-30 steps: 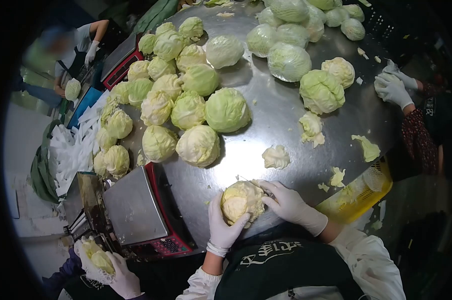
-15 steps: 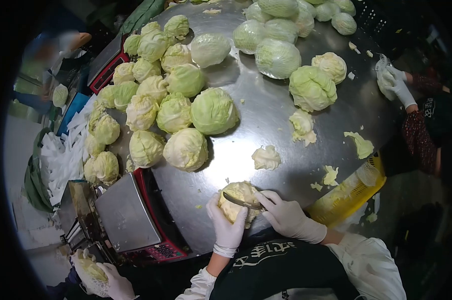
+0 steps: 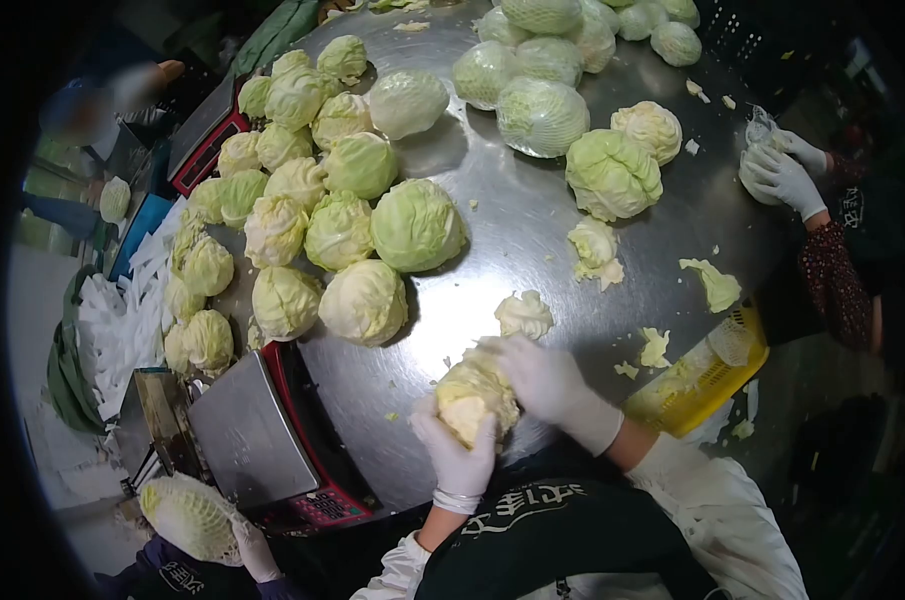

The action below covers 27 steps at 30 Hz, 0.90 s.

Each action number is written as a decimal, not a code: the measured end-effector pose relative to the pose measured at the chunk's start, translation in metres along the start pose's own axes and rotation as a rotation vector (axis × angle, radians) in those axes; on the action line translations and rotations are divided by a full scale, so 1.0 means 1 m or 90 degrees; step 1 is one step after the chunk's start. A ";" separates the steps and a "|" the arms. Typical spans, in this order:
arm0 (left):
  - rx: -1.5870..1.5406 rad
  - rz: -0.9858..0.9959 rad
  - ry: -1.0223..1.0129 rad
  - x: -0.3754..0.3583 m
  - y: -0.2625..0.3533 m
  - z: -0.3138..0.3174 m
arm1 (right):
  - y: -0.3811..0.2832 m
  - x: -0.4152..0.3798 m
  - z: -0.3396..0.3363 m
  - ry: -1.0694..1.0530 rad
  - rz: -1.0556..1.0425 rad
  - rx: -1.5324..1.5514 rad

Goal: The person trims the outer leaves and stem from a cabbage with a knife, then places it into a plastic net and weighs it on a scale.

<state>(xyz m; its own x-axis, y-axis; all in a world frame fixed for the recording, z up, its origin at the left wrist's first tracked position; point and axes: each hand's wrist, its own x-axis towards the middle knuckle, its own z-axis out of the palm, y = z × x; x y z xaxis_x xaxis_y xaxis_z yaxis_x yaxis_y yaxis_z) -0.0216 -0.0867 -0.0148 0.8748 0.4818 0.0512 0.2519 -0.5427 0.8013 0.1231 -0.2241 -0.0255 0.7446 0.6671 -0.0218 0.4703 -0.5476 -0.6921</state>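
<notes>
Left hand (image 3: pixel 456 455) cups one pale cabbage (image 3: pixel 472 400) firmly, palm on its left side and thumb laid across the near face. Right hand (image 3: pixel 550 385) lies against the upper right of the same head, motion-blurred; cannot tell whether its fingers are clenched, loose or hiding something. The held cabbage sits over the near edge of the steel table (image 3: pixel 592 312), close to the front of the body; contact with the metal not resolved. Judgement on handling: the left palm should bear the weight and turn the head, the left thumb should lie clear of the right fingers' path, and light pressure should spare the sound inner leaves. Counts, outward: one large loose leaf (image 3: pixel 524 315) just beyond the right hand, three more sizeable leaf pieces (image 3: pixel 712 285) farther right, plus small scraps; one yellow basket (image 3: pixel 707 390) below the table's right edge; two red scales (image 3: pixel 257 430), one near left, one far left. Bare cabbages (image 3: pixel 363 303) in the left cluster number roughly twenty, overlaps preventing an exact figure; two others (image 3: pixel 614 175) touch each other right of centre. Wrapped cabbages (image 3: pixel 542 118): at least eight at the far side, cut by the frame, and one beside the cluster. Two co-workers, lower left and right, each hold one covered cabbage (image 3: pixel 187 515).
</notes>
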 end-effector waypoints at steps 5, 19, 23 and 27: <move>-0.069 0.010 -0.085 0.001 -0.036 -0.038 | 0.047 0.007 0.000 0.001 0.054 0.069; -0.241 -0.095 0.006 -0.014 -0.066 -0.038 | 0.050 -0.063 -0.009 0.224 0.116 0.096; -0.235 -0.024 -0.020 -0.018 -0.042 -0.020 | 0.033 -0.060 -0.045 0.185 0.325 0.138; -0.030 0.135 -0.058 -0.012 -0.009 -0.015 | -0.032 -0.044 -0.059 0.035 0.015 0.110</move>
<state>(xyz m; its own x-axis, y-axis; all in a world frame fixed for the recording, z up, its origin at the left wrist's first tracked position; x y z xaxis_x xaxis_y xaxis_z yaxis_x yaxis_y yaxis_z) -0.0402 -0.0773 -0.0140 0.9405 0.2948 0.1691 0.0407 -0.5917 0.8051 0.1036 -0.2656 0.0396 0.7812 0.6243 -0.0032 0.3675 -0.4640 -0.8060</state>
